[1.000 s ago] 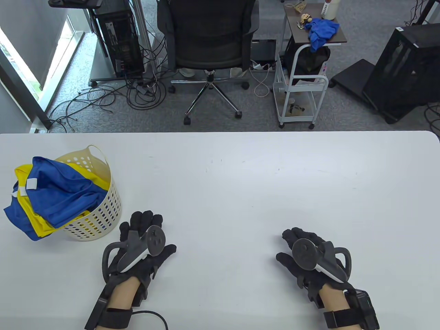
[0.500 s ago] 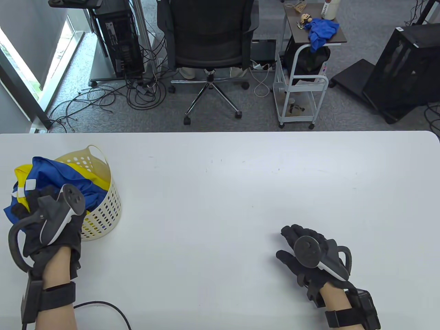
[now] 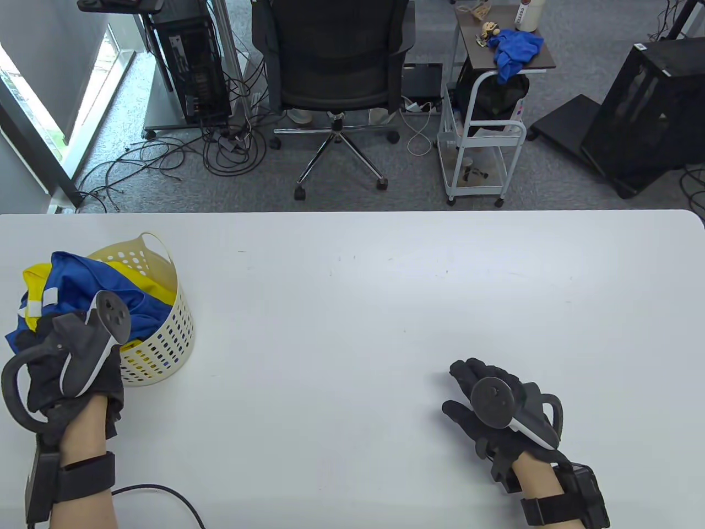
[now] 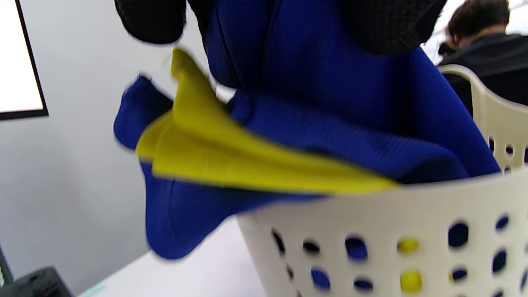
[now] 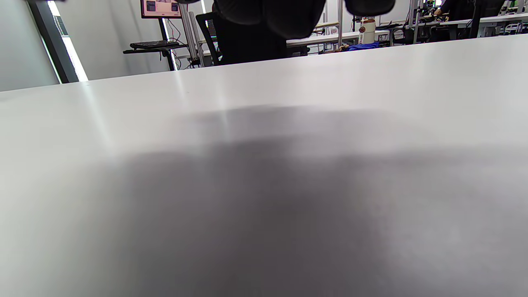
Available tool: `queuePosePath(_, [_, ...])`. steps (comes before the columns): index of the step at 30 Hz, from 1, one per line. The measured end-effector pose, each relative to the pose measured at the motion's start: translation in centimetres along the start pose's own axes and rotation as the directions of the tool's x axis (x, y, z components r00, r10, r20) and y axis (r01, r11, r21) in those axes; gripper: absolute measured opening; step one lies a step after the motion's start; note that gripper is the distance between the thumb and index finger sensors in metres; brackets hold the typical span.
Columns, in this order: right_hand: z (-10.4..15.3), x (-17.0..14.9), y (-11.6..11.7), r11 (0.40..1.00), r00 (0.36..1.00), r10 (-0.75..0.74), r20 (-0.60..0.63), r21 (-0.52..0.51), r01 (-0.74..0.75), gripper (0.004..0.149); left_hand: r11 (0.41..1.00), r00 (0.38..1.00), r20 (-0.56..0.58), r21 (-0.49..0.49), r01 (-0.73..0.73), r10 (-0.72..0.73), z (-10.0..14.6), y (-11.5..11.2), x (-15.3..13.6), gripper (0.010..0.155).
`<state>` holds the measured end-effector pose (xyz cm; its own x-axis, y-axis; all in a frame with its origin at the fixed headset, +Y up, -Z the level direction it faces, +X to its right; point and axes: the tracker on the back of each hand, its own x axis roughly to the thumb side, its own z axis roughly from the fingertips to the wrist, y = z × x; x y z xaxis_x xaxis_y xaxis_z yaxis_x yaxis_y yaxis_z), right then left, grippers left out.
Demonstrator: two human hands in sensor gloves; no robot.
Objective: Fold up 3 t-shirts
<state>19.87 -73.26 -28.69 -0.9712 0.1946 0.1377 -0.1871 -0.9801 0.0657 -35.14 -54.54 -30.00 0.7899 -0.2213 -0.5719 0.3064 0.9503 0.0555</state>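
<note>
Since the earlier frames the left hand (image 3: 66, 358) has been moved from the desk (image 3: 352, 308) to the basket (image 3: 160, 341) at the left edge, where blue and yellow t-shirts (image 3: 82, 286) are gripped by it. The right hand (image 3: 495, 408) is rested flat near the front edge, fingers relaxed. No shirt is folded yet; all three are judged to remain.

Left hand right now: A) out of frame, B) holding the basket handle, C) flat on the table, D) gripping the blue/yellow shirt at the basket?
D: the left hand has its fingers closed on the blue and yellow shirt hanging over the basket rim.
</note>
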Motion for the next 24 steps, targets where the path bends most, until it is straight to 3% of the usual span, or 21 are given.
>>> queuePosePath(6, [0.2, 0.1, -0.2, 1.000, 1.000, -0.021, 0.021, -0.015, 0.021, 0.072, 0.995, 0.998, 0.062, 0.090, -0.032, 0.026, 1.7, 2.9, 3.3, 0.042])
queuePosePath(17, [0.4, -0.1, -0.5, 0.998, 0.998, -0.053, 0.029, -0.021, 0.054, 0.072, 0.941, 0.954, 0.288, 0.291, -0.170, 0.083, 7.2, 14.5, 12.5, 0.043])
queuePosePath(24, [0.5, -0.3, -0.8, 0.996, 0.996, -0.080, 0.036, -0.031, 0.081, 0.072, 0.906, 0.887, 0.454, 0.335, -0.258, 0.085, 12.4, 19.0, 19.0, 0.043])
